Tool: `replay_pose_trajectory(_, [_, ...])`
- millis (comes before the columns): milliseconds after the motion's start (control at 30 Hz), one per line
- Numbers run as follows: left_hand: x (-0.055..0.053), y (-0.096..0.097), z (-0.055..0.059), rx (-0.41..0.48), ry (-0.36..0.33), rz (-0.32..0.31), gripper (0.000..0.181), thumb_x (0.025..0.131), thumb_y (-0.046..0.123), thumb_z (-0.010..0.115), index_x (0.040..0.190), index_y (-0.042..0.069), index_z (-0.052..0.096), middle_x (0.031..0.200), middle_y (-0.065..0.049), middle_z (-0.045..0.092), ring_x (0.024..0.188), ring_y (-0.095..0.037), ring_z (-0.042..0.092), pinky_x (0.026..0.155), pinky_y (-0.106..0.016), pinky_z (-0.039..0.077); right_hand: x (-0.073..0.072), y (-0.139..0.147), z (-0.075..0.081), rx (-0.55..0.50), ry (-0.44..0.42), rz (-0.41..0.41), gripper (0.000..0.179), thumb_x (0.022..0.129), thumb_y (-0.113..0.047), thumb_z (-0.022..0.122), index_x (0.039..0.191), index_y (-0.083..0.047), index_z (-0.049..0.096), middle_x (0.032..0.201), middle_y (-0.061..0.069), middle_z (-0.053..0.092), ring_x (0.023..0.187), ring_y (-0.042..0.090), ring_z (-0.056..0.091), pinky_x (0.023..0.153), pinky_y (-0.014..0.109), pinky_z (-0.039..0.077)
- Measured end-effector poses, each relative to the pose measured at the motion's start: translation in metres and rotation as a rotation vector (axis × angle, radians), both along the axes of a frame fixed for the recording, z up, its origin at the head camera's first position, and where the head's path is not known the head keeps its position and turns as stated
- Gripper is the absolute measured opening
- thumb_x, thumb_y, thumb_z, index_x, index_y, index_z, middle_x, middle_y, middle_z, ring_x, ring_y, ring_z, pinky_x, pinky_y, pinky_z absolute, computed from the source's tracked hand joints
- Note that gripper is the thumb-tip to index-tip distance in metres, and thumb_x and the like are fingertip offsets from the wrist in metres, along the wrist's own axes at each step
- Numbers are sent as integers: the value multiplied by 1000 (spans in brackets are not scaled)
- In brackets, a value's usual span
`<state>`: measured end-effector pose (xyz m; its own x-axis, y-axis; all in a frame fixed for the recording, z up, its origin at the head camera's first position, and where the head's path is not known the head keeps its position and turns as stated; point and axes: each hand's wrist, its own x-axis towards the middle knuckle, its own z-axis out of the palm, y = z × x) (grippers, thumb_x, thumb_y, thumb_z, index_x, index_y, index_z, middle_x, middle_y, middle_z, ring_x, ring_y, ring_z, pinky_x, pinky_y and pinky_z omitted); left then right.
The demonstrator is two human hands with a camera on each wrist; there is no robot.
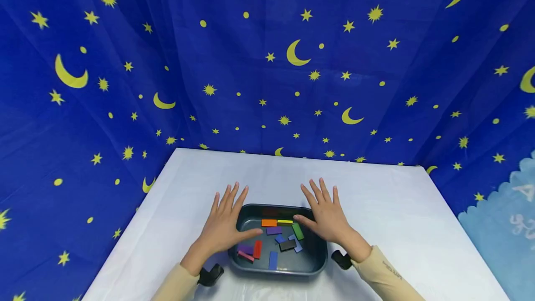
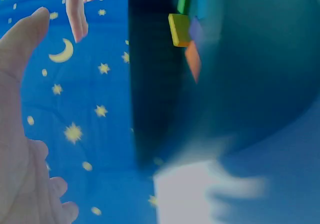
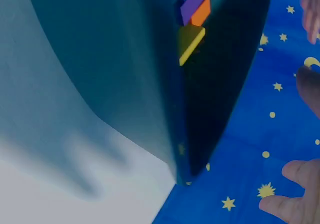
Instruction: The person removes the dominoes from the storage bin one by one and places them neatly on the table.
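A dark grey rectangular tray sits near the table's front, with several small coloured blocks in it. Among them lie an orange block, a green block, a black block, a red block and a blue block. My left hand hovers over the tray's left side, fingers spread and straight, holding nothing. Over the right side is my right hand, also spread, its thumb overlapping the tray's far right corner in the head view. Both wrist views show the tray wall close by, with the yellow block inside.
A white table spreads around the tray. Dark blue cloth with yellow moons and stars hangs behind and at the sides. Black wrist-camera mounts show below both wrists.
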<state>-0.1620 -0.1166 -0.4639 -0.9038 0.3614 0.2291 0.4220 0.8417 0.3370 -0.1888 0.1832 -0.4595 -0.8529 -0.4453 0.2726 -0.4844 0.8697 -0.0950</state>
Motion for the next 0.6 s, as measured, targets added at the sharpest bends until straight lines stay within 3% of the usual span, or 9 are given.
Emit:
replay_pose_trajectory(167, [12,-12,-19,131,-177,20,117,72,76,58,154,15,-1,158,-8,-5,142,-27,-4,109,-53,2,1,0,-3,-67,33,23,72,85,-50,66,138,-6,49,140,22,43,131,42,32,98,61,29])
replay_pose_trajectory(333, [23,-19,-35,352,-365,32,123,70,63,73,152,22,-9,158,-7,-5,141,-32,3,105,-61,16,-6,-8,1,-168,97,73,43,82,-33,75,113,-5,66,116,14,59,105,31,52,81,47,44])
replay_pose_trajectory(500, [28,-19,-48,486,-421,-5,130,65,50,84,151,32,-11,158,-8,-4,140,-34,6,102,-63,20,-12,-25,8,-191,35,132,25,81,-27,76,96,-7,70,91,5,63,85,22,55,73,39,47])
replay_pose_trajectory(600, [29,-19,-56,523,-423,-27,131,63,48,85,152,29,-8,157,-10,-2,140,-35,6,102,-63,20,-13,-36,10,-155,-33,169,24,82,-28,75,92,-7,70,84,3,63,78,19,56,67,36,48])
